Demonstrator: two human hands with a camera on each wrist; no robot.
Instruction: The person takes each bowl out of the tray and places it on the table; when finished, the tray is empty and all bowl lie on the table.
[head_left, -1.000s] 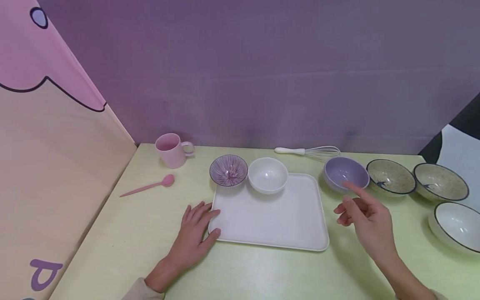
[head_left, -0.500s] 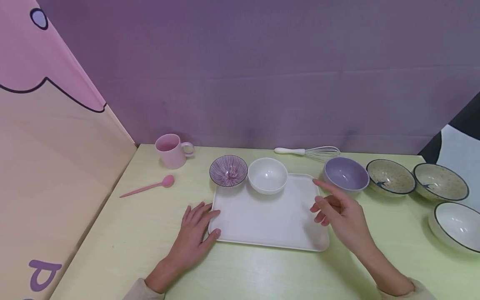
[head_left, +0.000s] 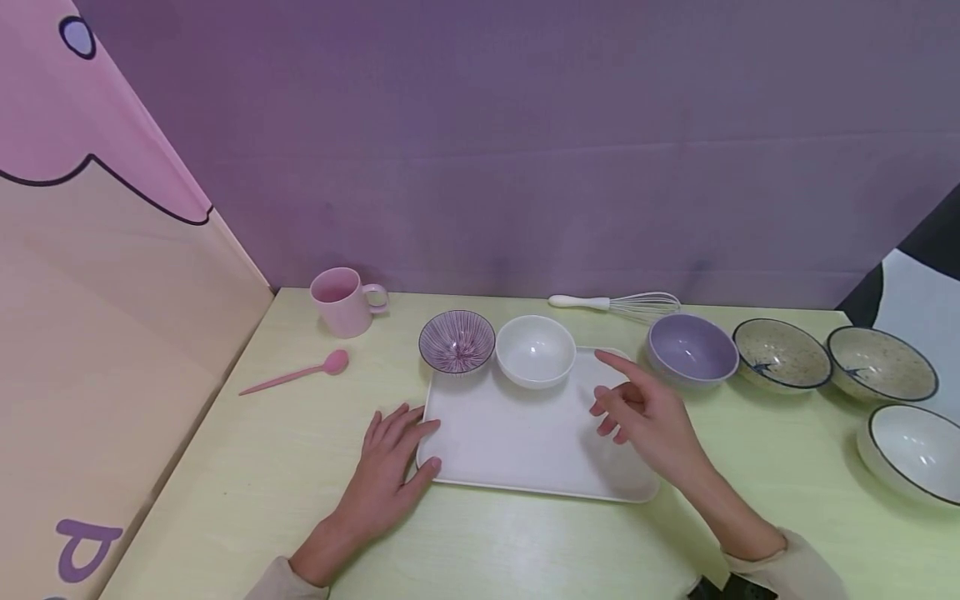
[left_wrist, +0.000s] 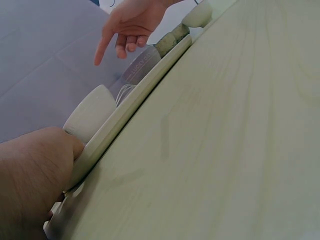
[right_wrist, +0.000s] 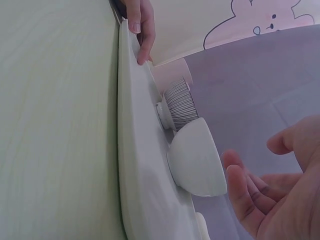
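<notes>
My left hand rests at the left edge of a white rectangular tray, thumb and index finger touching its rim, the other fingers spread beside it. On the tray's back edge stand a purple-striped bowl and a white bowl, side by side. My right hand hovers above the tray's right part, holding nothing. Its index finger points forward and the other fingers are loosely bent. In the right wrist view, the right hand is close to the white bowl with a gap between them.
To the right of the tray are a purple bowl, two speckled bowls and a dark-rimmed white bowl. A whisk lies at the back by the purple curtain. At left are a pink mug and pink spoon.
My right hand has moved left, from beside the purple bowl to over the tray's right part. The left hand, tray and bowls have stayed in place.
</notes>
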